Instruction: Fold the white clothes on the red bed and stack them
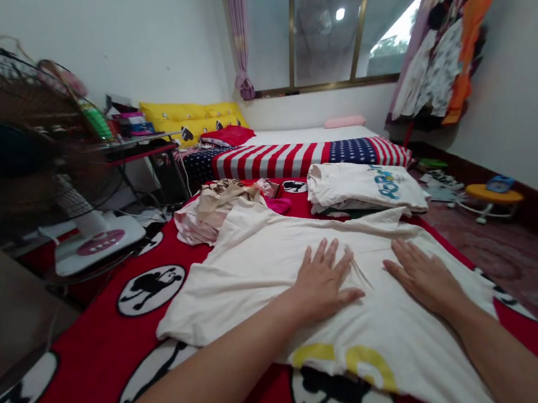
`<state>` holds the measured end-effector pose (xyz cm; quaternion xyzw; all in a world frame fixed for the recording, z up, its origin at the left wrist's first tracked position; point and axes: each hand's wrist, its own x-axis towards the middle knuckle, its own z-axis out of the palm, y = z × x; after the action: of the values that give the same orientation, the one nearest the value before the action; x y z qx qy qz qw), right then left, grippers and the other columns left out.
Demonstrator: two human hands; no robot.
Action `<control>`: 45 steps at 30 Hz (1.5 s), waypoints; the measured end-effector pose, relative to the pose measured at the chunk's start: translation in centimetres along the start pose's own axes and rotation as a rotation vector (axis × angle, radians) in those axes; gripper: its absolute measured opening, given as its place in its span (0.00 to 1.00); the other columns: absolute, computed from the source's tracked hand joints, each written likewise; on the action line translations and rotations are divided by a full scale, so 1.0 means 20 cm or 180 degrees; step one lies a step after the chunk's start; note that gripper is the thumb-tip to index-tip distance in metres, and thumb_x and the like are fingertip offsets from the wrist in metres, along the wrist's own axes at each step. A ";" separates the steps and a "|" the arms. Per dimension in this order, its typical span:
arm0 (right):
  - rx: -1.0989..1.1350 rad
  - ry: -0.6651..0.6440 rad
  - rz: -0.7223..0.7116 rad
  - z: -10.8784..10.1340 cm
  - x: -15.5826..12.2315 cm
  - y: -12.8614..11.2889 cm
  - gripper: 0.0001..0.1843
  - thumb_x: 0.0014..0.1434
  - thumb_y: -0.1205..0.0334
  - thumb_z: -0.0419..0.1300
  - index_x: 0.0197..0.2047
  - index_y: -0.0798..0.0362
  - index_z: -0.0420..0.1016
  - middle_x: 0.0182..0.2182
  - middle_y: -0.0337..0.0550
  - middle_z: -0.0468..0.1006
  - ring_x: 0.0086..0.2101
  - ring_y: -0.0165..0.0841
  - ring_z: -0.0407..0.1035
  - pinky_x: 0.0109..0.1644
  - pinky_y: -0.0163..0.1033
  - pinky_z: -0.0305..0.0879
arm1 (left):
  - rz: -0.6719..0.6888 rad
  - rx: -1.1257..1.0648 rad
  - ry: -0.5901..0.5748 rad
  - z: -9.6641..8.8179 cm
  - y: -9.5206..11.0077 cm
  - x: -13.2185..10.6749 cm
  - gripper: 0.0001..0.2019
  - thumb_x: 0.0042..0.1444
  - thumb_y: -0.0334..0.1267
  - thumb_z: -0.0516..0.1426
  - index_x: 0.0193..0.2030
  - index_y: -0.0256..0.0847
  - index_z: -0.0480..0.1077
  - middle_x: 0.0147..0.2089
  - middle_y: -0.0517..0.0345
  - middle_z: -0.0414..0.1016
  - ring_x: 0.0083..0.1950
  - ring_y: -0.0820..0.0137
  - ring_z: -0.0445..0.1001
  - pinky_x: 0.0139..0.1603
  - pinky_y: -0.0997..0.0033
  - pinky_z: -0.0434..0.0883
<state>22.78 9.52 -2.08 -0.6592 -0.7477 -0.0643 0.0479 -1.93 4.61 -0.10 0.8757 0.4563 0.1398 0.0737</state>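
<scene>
A white T-shirt [253,264] lies spread over the red blanket [105,360], with a yellow print showing at its near edge. My left hand [324,282] rests flat on the middle of the shirt, fingers spread. To its right my right hand [424,276] also presses flat on the cloth, fingers stretched forward. Small creases run in the fabric between the two hands. Beyond the shirt, a stack of folded shirts [362,184] sits at the right, the top one white with blue lettering. A loose heap of clothes [224,205] lies at the left.
A standing fan [92,234] is close on the left, beside a small table [139,143] with things on it. Behind lies a bed with a striped cover [268,161]. Clothes hang [450,60] at the right wall, above a stool [493,193] on the floor.
</scene>
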 end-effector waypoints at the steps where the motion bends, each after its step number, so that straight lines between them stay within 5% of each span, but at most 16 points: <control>1: 0.0002 0.0013 0.0009 0.00 0.00 0.00 0.37 0.66 0.45 0.35 0.70 0.60 0.47 0.69 0.47 0.48 0.67 0.40 0.43 0.66 0.57 0.48 | -0.0103 -0.0023 -0.0027 0.00 -0.03 -0.04 0.41 0.58 0.67 0.40 0.71 0.43 0.45 0.74 0.43 0.34 0.73 0.49 0.31 0.68 0.39 0.39; 6: -0.0030 0.0036 0.0016 0.00 0.00 0.00 0.37 0.65 0.45 0.35 0.70 0.60 0.49 0.69 0.47 0.49 0.67 0.41 0.43 0.66 0.57 0.48 | -0.0121 -0.0197 -0.0133 -0.02 -0.08 -0.10 0.40 0.59 0.65 0.42 0.70 0.41 0.49 0.73 0.41 0.39 0.73 0.49 0.33 0.69 0.41 0.39; 10: 0.0010 0.0005 0.0009 0.01 0.00 0.01 0.38 0.64 0.44 0.35 0.69 0.58 0.49 0.69 0.45 0.49 0.67 0.41 0.43 0.66 0.58 0.48 | -0.0189 -0.0573 -0.0076 -0.14 -0.10 -0.18 0.33 0.61 0.54 0.52 0.68 0.38 0.55 0.72 0.39 0.44 0.73 0.53 0.43 0.69 0.52 0.50; 14: 0.0093 0.0047 -0.0010 0.02 0.01 0.02 0.40 0.63 0.42 0.33 0.69 0.59 0.50 0.68 0.46 0.50 0.67 0.41 0.44 0.66 0.58 0.48 | -0.0456 -0.0586 0.0642 -0.32 -0.18 -0.48 0.20 0.62 0.42 0.54 0.59 0.42 0.66 0.65 0.46 0.62 0.64 0.63 0.63 0.64 0.64 0.62; 16: 0.0143 0.0072 -0.0026 0.03 0.01 0.03 0.41 0.62 0.41 0.33 0.69 0.59 0.51 0.68 0.46 0.50 0.67 0.41 0.44 0.65 0.59 0.49 | -0.0954 -0.0361 0.0923 -0.41 -0.25 -0.69 0.12 0.61 0.40 0.54 0.50 0.42 0.71 0.52 0.51 0.72 0.51 0.66 0.72 0.54 0.66 0.69; 19: 0.0191 0.0128 -0.0062 0.04 0.02 0.04 0.41 0.62 0.40 0.33 0.68 0.59 0.52 0.68 0.47 0.51 0.66 0.42 0.45 0.65 0.60 0.50 | -0.1761 0.0067 0.0873 -0.50 -0.37 -0.98 0.11 0.56 0.46 0.58 0.41 0.41 0.72 0.37 0.57 0.74 0.36 0.68 0.73 0.40 0.68 0.71; 22: 0.0208 0.0161 -0.0065 0.04 0.03 0.04 0.42 0.61 0.40 0.34 0.68 0.60 0.53 0.67 0.49 0.53 0.66 0.43 0.46 0.64 0.60 0.50 | -0.1573 0.0168 0.0536 -0.53 -0.46 -1.19 0.15 0.50 0.46 0.63 0.43 0.43 0.72 0.42 0.57 0.74 0.44 0.65 0.73 0.45 0.68 0.71; 26: 0.0208 0.0148 -0.0065 0.05 0.03 0.04 0.41 0.62 0.40 0.34 0.68 0.59 0.53 0.67 0.49 0.53 0.66 0.43 0.46 0.65 0.60 0.50 | -0.1008 0.0122 0.0571 -0.53 -0.52 -1.30 0.09 0.60 0.35 0.53 0.44 0.42 0.72 0.46 0.54 0.74 0.49 0.67 0.71 0.51 0.70 0.68; 28: 0.0205 0.0170 -0.0083 0.05 0.03 0.04 0.41 0.62 0.39 0.33 0.68 0.59 0.53 0.67 0.49 0.53 0.66 0.43 0.46 0.64 0.60 0.51 | -0.0893 0.0189 0.0638 -0.55 -0.53 -1.30 0.12 0.61 0.30 0.49 0.42 0.41 0.73 0.43 0.53 0.74 0.46 0.68 0.72 0.48 0.71 0.69; 31: 0.0211 0.0218 -0.0122 0.05 0.02 0.05 0.41 0.63 0.40 0.33 0.68 0.59 0.54 0.67 0.50 0.53 0.66 0.43 0.47 0.64 0.60 0.52 | -0.0818 0.0232 0.0269 -0.62 -0.51 -1.25 0.12 0.58 0.30 0.51 0.39 0.43 0.76 0.42 0.53 0.75 0.44 0.68 0.72 0.46 0.71 0.68; 35: 0.0229 0.0235 -0.0105 0.04 0.01 0.04 0.39 0.63 0.41 0.34 0.67 0.59 0.54 0.67 0.51 0.54 0.66 0.44 0.48 0.63 0.61 0.52 | -0.0979 0.0091 0.0117 -0.66 -0.47 -1.09 0.10 0.57 0.35 0.53 0.36 0.45 0.78 0.41 0.55 0.77 0.42 0.68 0.74 0.46 0.70 0.69; 40: 0.0282 0.0170 -0.0063 0.02 0.01 0.02 0.38 0.63 0.43 0.37 0.67 0.58 0.54 0.67 0.50 0.54 0.66 0.44 0.46 0.64 0.61 0.50 | -0.0456 -0.0499 0.0147 -0.48 -0.36 -0.75 0.18 0.63 0.41 0.51 0.58 0.44 0.69 0.61 0.49 0.69 0.59 0.64 0.69 0.60 0.65 0.65; 45: 0.0210 0.0034 -0.0012 -0.01 0.00 0.01 0.36 0.64 0.45 0.37 0.68 0.59 0.52 0.68 0.50 0.51 0.67 0.42 0.44 0.65 0.59 0.48 | 0.0027 -0.0452 -0.0061 -0.35 -0.26 -0.30 0.25 0.61 0.44 0.54 0.64 0.40 0.62 0.66 0.43 0.62 0.65 0.58 0.62 0.64 0.58 0.61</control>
<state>22.89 9.52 -1.97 -0.6555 -0.7504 -0.0432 0.0736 -11.38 2.71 4.25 0.8715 0.4408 0.1637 0.1394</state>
